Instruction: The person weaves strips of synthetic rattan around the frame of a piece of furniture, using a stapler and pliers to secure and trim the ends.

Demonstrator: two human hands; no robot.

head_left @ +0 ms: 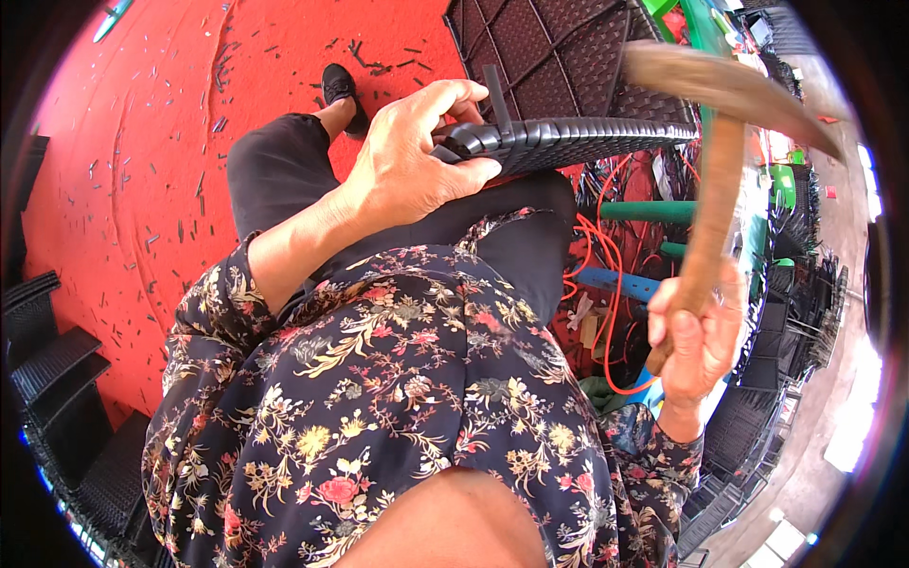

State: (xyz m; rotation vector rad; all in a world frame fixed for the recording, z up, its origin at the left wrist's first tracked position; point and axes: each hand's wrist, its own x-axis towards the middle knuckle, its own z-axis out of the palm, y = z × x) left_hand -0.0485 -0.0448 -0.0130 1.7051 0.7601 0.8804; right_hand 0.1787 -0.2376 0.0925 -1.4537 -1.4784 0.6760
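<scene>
My right hand [703, 331] is closed round the wooden handle of a hammer [717, 189], raised at the right, its head blurred by motion. Across my lap lies a black woven rattan-like furniture piece [597, 133], its wrapped edge facing up. At the left end of that edge, my left hand [407, 156] grips the piece between thumb and fingers. A flat black strip [497, 95] stands upright from the edge beside my left fingertips. The hammer head is to the right of the strip and apart from it.
A larger black woven panel [549, 57] stands beyond my lap. Black scraps litter the red floor covering [142, 189]. Dark woven furniture parts [57, 369] stand at the left. An orange cable [620, 284], a green tube [653, 211] and a blue tube [615, 282] are on the right.
</scene>
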